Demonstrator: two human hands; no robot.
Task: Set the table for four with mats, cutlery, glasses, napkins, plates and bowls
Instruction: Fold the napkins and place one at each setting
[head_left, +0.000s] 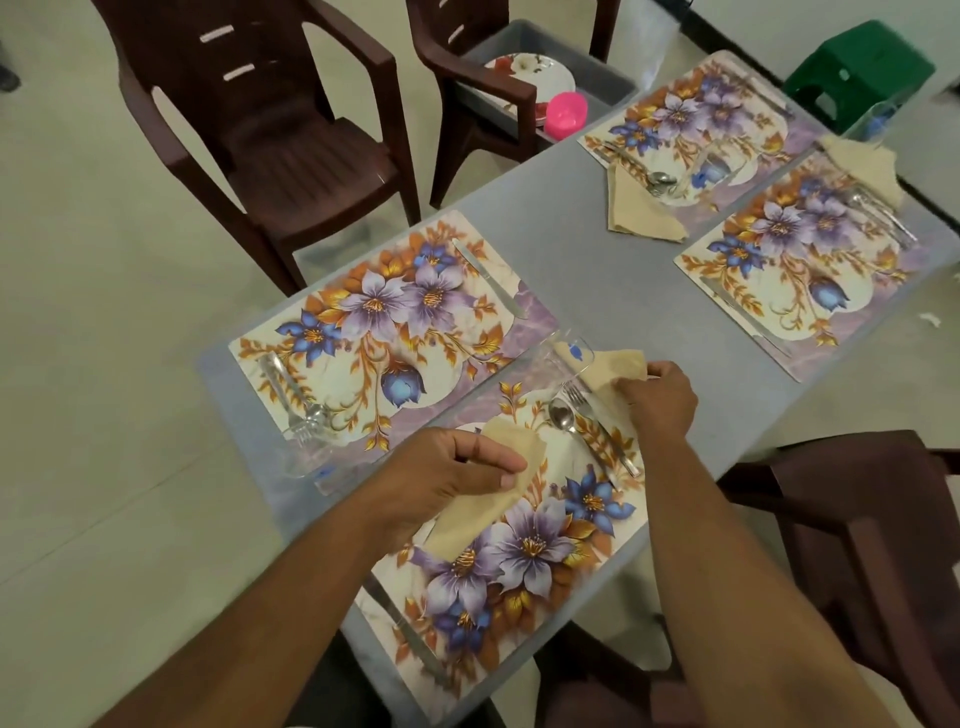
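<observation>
Both hands are busy with beige napkins over the nearest floral placemat (524, 545) at the bottom centre of the frame. The left hand (447, 480) is curling its fingers and thumb around a folded napkin (467, 514), which is hanging down over the middle of that mat. The right hand (657, 400) is pinching a second napkin (613, 371) at the mat's upper right corner, right beside a clear drinking glass (569, 358) with a blue print on it. A spoon (563, 415) and fork (582, 400) are lying side by side on the mat just left of the right hand, and a table knife (400, 629) is sitting along the mat's lower left edge.

Three more matching mats are lying on the grey counter (613, 270). The one at centre left (384, 332) is carrying cutlery and has a glass (311, 467) at its lower corner. The upper right one has a napkin (641, 213) hanging off its near edge, the far right one a napkin (867, 161) at its top.

In the upper middle, a grey tub (613, 78) holding floral plates (530, 78) and a pink bowl (566, 114) is sitting on a brown plastic chair (467, 62). A green stool (857, 67) is standing in the upper right.
</observation>
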